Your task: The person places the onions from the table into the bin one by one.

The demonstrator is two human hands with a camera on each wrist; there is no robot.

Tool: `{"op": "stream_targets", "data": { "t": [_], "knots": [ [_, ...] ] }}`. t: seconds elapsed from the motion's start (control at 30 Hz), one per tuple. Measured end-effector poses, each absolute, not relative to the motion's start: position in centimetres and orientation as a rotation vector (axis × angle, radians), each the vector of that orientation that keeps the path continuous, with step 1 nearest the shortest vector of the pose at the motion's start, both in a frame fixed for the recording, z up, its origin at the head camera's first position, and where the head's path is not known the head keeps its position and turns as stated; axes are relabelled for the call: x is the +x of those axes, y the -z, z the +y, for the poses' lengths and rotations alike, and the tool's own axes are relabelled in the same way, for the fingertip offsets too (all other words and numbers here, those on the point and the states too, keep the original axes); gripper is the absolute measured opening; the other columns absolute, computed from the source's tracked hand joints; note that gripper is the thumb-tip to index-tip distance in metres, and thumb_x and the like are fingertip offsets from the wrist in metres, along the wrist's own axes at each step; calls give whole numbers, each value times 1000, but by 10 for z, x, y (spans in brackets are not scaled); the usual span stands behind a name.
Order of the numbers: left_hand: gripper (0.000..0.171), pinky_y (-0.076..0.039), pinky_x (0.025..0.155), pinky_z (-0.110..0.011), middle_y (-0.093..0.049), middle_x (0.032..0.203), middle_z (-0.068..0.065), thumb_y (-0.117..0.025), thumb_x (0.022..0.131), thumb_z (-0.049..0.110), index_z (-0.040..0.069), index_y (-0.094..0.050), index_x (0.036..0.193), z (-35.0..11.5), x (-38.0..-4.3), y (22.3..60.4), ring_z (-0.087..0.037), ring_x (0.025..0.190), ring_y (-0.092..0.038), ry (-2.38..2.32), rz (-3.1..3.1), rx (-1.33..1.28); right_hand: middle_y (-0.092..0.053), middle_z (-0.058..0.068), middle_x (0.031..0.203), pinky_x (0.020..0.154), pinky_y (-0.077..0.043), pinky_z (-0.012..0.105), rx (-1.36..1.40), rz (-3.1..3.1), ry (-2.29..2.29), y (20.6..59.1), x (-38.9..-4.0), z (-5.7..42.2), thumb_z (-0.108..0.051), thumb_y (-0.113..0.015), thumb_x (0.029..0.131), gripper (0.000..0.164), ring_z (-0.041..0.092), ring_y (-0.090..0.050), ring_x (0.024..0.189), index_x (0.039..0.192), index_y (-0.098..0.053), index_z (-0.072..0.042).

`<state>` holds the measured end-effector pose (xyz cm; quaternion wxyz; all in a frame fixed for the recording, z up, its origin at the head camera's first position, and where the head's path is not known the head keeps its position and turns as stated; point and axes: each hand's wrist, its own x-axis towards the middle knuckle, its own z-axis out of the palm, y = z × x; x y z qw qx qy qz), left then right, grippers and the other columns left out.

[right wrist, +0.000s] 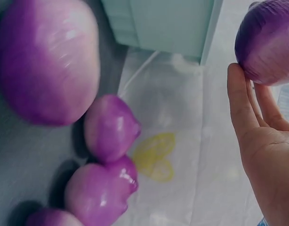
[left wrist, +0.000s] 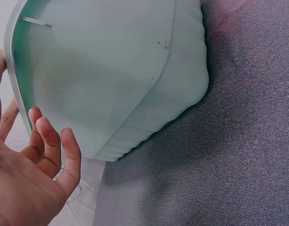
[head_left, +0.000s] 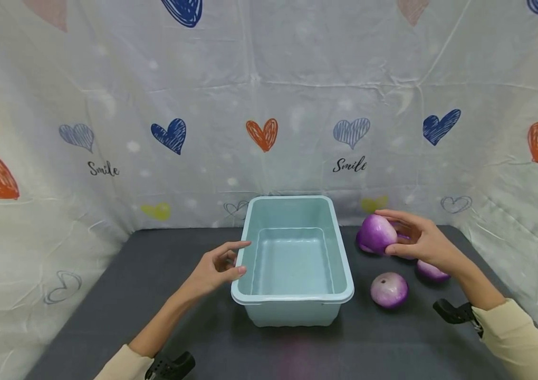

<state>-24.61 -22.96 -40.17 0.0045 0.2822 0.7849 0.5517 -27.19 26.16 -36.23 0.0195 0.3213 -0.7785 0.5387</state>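
A pale blue-green plastic basin point(head_left: 292, 264) stands upright with nothing inside. My left hand point(head_left: 217, 269) is at its left rim, with the index finger and thumb reaching the rim. In the left wrist view, the other fingers point(left wrist: 51, 141) bend loosely beside the outer wall point(left wrist: 111, 70). My right hand point(head_left: 421, 240) holds a purple onion point(head_left: 377, 232) to the right of the basin, pinched between thumb and fingers. The right wrist view shows this onion point(right wrist: 269, 42) raised on the fingertips. Below it lie several more purple onions, partly hidden by the hand.
A single onion point(head_left: 389, 290) lies near the basin's right side, and another point(head_left: 432, 271) sits under the right wrist. The dark tabletop point(head_left: 164, 274) ends at a white curtain point(head_left: 212, 174) printed with hearts. Each forearm wears a black wrist device.
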Motion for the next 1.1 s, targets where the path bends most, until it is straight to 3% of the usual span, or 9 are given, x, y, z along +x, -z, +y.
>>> {"op": "stream_targets", "data": {
  "t": [0.17,0.6,0.9,1.1],
  "knots": [
    [53,-53,67,-36,-57,92,-18,-69,97,7,7,-53,148,-230,-246,401,-19,69,-56,-1726,2458,876,-50,8,148,98,-46,29,970,-2455,-1676,355,-280,245,-2,-79,89,67,25,-53,127,149,-52,-12],
    [53,-51,67,-40,-56,94,-19,-70,97,10,9,-54,148,-231,-246,399,-20,68,-55,-1695,2469,841,-51,6,148,99,-47,40,1100,-2402,-1719,342,-301,204,-5,-80,88,68,31,-53,130,149,-51,-9],
    [53,-50,65,-40,-54,94,-25,-70,98,10,9,-54,148,-231,-246,399,-32,66,-53,-1706,2453,849,-50,4,149,100,-46,43,1141,-2399,-1780,338,-311,183,-4,-81,87,70,31,-52,130,150,-51,-12],
    [53,-50,62,-41,-54,91,-23,-70,97,9,8,-53,148,-231,-246,398,-37,65,-52,-1709,2451,880,-45,14,152,99,-47,43,1235,-2361,-1792,339,-314,170,-2,-81,86,72,37,-50,130,150,-48,-4]
  ]
}}
